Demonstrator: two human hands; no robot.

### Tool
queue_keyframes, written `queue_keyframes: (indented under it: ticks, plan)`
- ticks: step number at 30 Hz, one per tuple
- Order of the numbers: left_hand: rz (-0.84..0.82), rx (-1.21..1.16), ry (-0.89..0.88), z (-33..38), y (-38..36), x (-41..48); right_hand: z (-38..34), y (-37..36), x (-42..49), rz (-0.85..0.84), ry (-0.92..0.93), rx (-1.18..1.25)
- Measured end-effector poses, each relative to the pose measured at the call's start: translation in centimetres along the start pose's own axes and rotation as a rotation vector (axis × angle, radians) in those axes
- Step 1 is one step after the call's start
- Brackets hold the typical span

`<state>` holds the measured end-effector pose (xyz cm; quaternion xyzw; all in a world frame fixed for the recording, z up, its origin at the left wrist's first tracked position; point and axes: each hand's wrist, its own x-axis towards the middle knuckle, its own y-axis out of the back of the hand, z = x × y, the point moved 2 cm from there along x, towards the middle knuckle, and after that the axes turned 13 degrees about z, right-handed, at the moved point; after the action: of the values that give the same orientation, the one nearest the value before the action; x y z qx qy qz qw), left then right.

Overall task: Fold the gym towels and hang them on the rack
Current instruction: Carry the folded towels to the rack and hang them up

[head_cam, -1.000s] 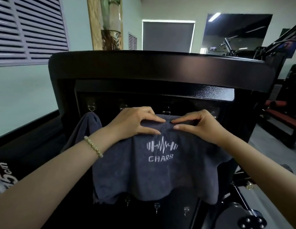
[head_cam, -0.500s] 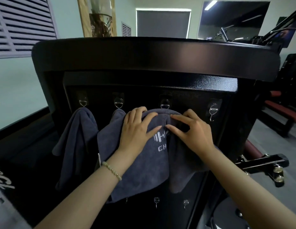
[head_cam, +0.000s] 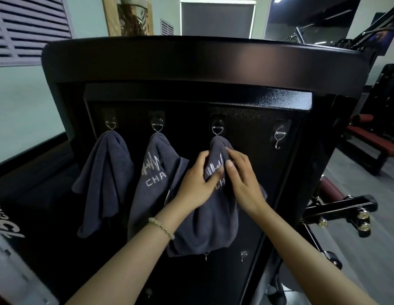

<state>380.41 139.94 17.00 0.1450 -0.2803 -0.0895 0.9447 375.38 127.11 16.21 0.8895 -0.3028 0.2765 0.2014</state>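
since half a second ago the third towel (head_cam: 209, 227) has gone from a loose drape under both palms to a narrow bunch, and now we see it hanging below the third hook (head_cam: 218, 128) on the rack (head_cam: 268, 183). both hands are right on it, just beneath that hook. left grip (head_cam: 196, 181) comes in from the left: fingers curled round the towel's left edge, thumb laid across the front over the white logo, pinching the cloth. right grip (head_cam: 242, 179) mirrors it on the right side, fingers wrapped over the fold, thumb on the front, pinching the cloth too. the two thumbs sit close together on the logo. the towel's peak meets the hook's lower loop; whether it is fully caught on there, we can't tell. to the left, the second towel (head_cam: 152, 183) hangs from its own hook, logo showing, its right edge passing behind our left wrist. furthest left, the first towel (head_cam: 103, 172) hangs plain side out. the fourth hook (head_cam: 279, 136) sits to the right, well apart from our hands. a bead bracelet (head_cam: 161, 227) rings the left wrist. near the third towel's hem, two small hooks (head_cam: 243, 255) poke out lower on the rack.
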Motion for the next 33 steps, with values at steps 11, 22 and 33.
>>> queue_keyframes:
  ticks: [11,22,33]
  plan:
    - [0.153,0.454,-0.155,-1.1,1.4,-3.0,0.5,0.5,-1.8,-0.155,-0.283,0.172]
    - [-0.198,-0.188,0.229,-1.3,0.4,-4.3,0.2,2.6,-3.0,-0.186,-0.341,0.294]
    - [-0.018,0.649,-0.592,-3.5,3.1,-4.5,2.0,1.2,-4.6,-0.226,0.017,-0.081]
